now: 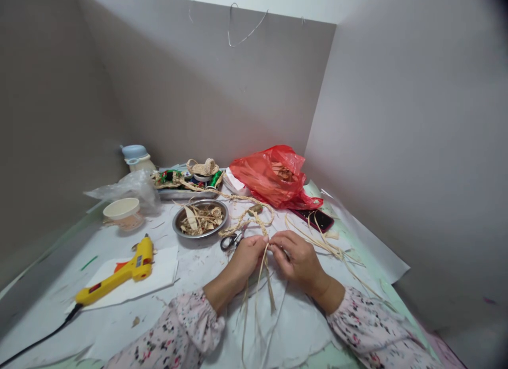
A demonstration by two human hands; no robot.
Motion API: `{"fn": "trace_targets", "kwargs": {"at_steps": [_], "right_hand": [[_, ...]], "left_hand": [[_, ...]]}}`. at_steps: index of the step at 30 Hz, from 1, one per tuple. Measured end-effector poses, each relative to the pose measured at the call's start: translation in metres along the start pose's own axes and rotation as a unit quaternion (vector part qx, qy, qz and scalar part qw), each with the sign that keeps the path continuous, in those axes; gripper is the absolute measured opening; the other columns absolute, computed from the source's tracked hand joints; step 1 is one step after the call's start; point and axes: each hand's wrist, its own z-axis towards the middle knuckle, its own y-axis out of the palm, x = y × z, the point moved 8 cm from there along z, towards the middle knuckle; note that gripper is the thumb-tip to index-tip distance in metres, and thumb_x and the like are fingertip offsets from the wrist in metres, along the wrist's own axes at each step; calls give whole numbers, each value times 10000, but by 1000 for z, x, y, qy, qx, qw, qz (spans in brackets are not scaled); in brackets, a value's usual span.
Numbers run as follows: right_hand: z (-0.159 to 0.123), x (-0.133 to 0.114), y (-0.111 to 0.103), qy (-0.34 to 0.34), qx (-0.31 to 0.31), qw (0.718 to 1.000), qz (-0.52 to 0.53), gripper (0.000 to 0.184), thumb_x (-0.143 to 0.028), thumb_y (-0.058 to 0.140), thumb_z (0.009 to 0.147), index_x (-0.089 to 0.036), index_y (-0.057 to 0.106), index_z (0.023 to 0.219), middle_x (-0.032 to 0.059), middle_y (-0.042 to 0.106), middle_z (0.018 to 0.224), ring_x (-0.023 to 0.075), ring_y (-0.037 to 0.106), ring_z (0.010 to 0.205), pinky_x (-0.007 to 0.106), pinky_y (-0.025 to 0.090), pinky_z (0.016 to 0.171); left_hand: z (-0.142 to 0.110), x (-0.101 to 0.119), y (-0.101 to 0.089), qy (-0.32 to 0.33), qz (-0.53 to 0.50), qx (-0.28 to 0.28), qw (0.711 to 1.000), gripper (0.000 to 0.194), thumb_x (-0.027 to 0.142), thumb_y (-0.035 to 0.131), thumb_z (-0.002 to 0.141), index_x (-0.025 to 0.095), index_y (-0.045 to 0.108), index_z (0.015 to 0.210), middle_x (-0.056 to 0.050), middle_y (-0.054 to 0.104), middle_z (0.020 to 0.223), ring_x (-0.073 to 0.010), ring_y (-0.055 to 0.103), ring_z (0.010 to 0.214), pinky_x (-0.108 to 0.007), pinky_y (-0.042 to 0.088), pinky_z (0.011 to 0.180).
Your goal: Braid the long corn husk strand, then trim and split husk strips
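Observation:
A plaited straw braid (260, 221) runs over the table and ends between my two hands. My left hand (251, 255) is closed on the braid's near end, thumb on top. Close beside it, my right hand (296, 258) pinches at the same spot with bent fingertips on the straw strands. Loose ends of straw (257, 300) hang down below my hands toward me. Just beyond my left hand lie scissors (228, 243) with dark handles, partly hidden. More loose straw strands (329, 247) lie to the right of my right hand.
A yellow glue gun (119, 276) lies on white paper at left, its cord trailing. A metal bowl (177, 228) holds straw scraps. Behind are a paper cup (124, 215), a tray (190, 195), a red plastic bag (262, 173) and a phone (323, 221). Grey panels (206, 83) enclose the table.

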Motion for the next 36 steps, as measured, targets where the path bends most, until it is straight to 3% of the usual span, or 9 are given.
{"fn": "trace_targets", "kwargs": {"at_steps": [6,16,20,25,29,33,36], "right_hand": [[0,1,-2,0,7,1000,-1,185,-165,539,870,-204,678,985,83,674,946,195,628,888,328,527,794],[1,1,-4,12,12,1000,11,192,-142,549,847,-208,695,952,81,675,961,191,639,889,322,533,799],[2,4,-4,23,8,999,33,212,-114,540,831,-203,696,944,82,671,970,193,631,898,325,525,804],[3,5,-4,36,7,996,76,260,-85,513,822,-215,696,954,71,665,957,186,623,922,320,510,828],[4,16,-7,88,24,992,92,204,-152,516,854,-196,674,976,82,666,960,199,624,930,342,494,853],[3,28,1,127,-14,985,117,249,-195,472,897,-198,657,1063,83,682,1029,207,619,987,359,470,892],[3,27,10,122,-57,981,139,241,-202,455,912,-202,678,1002,66,691,967,199,617,957,347,460,881]], "left_hand": [[2,-3,-1,-3,-4,-8,1000,320,467,578,770,163,500,710,56,352,598,-83,244,523,-225,170,496],[8,6,-7,64,133,-10,989,262,396,528,746,182,456,616,55,332,573,-108,279,557,-250,213,529],[8,6,-8,54,145,0,988,241,376,516,728,195,419,601,62,318,555,-106,258,539,-252,191,518],[3,9,-8,37,120,17,992,174,343,513,700,177,522,650,64,337,541,-102,259,510,-248,175,507],[1,10,-6,15,126,20,992,164,331,511,703,179,563,671,74,316,491,-99,246,469,-251,153,497],[0,11,-3,18,144,12,989,159,321,509,701,181,567,653,71,333,484,-103,252,472,-251,166,498],[0,13,-2,34,148,9,988,170,330,512,706,182,555,635,63,363,508,-109,266,499,-249,198,510]]}}
